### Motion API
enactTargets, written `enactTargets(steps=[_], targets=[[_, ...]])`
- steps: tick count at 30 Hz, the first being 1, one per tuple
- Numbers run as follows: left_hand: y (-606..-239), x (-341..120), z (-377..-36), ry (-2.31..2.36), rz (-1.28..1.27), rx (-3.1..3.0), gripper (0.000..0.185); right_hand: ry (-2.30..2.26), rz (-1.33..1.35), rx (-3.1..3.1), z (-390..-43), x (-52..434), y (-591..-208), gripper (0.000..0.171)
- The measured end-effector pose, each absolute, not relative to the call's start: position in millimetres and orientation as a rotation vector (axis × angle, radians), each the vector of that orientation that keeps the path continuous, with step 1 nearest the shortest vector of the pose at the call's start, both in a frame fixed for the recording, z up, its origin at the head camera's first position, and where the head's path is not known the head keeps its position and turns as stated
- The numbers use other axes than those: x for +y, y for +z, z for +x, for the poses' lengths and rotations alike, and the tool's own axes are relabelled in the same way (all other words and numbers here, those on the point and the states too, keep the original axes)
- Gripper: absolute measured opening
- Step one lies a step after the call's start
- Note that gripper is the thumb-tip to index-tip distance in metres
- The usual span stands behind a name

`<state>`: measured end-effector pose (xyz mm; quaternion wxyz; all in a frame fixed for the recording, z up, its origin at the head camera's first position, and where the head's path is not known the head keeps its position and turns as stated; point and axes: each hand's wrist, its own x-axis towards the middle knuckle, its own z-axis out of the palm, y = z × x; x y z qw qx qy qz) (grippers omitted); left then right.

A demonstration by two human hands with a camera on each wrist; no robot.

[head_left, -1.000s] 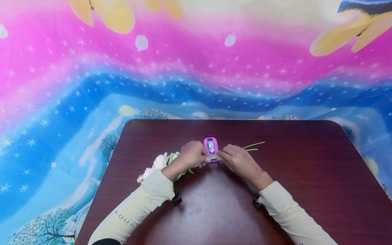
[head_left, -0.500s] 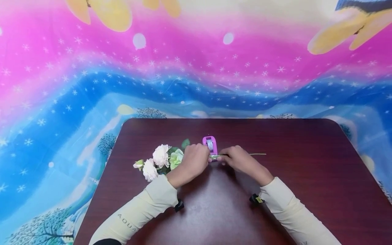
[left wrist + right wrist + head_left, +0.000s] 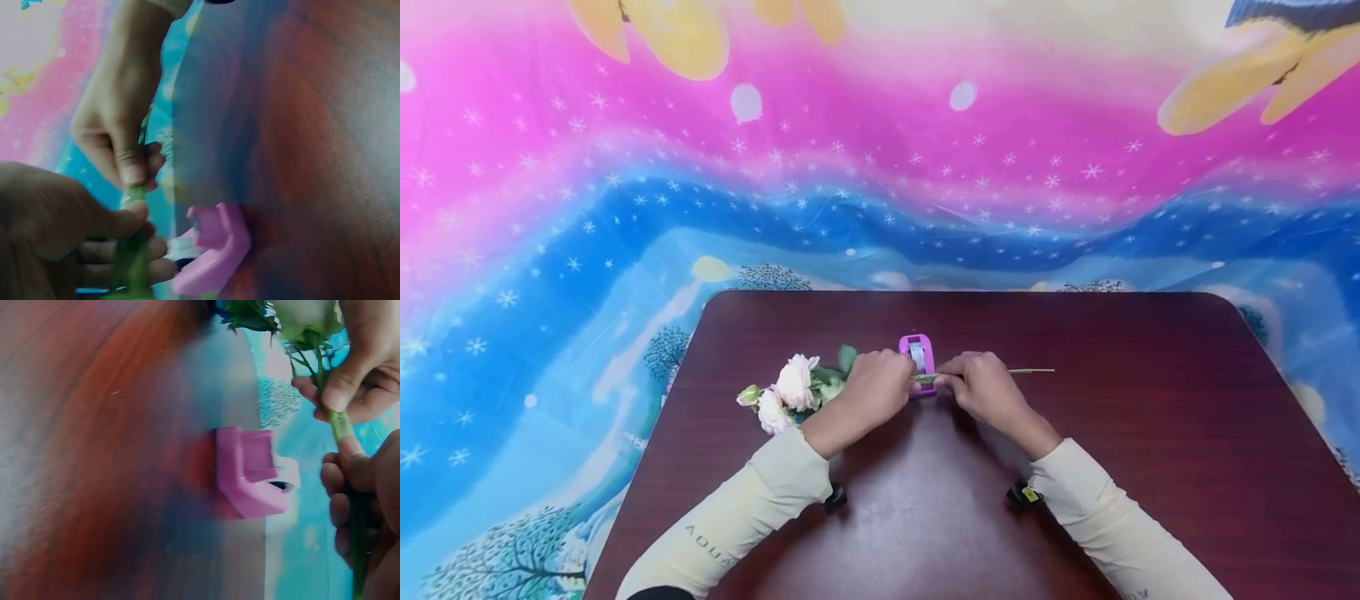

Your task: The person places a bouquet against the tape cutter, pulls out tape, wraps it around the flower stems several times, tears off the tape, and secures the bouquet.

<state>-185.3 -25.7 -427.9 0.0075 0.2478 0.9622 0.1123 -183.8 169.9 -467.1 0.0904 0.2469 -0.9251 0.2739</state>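
A bunch of artificial flowers (image 3: 796,382) with pale pink blooms and green leaves lies across my left hand's far side, over the table's left half. My left hand (image 3: 877,385) grips its stems just below the blooms. Thumb and curled fingers of my right hand (image 3: 988,390) pinch the same green stems (image 3: 341,428) a short way further down, and the stem ends stick out to the right. A shiny patch, like clear tape, shows on the stems between both thumbs. Right behind the hands stands a pink tape dispenser (image 3: 234,469) with a roll in it, touched by neither hand as far as visible.
The dark reddish-brown table (image 3: 1150,417) reaches out on both sides of the arms. Behind it hangs a colourful printed cloth (image 3: 880,192) with snowflakes. A black wrist camera (image 3: 1024,495) sits under the right cuff; another is under the left.
The bunch has turned in my hands: more blooms show beside the left hand, and the two spread stem ends at right now lie together. The tape dispenser stays in place.
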Motion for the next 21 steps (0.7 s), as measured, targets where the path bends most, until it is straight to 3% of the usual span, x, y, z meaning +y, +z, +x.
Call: enactTargets(steps=[4,10,15,21], targets=[[-427,-29,-187,0.369,0.819,2.921,0.007,0.719,0.762,-2.639,-182,170,-475,0.005],[-436,-31,-183,0.274,0.896,3.041,0.018,0.673,0.806,-2.511,-181,169,-482,0.007],[-446,-32,-176,0.063,1.003,3.213,0.014,0.587,0.864,-2.570,-181,169,-478,0.010],[-456,-32,-171,-0.226,1.163,3.354,0.009,0.815,0.767,-2.938,-187,173,-465,0.031]])
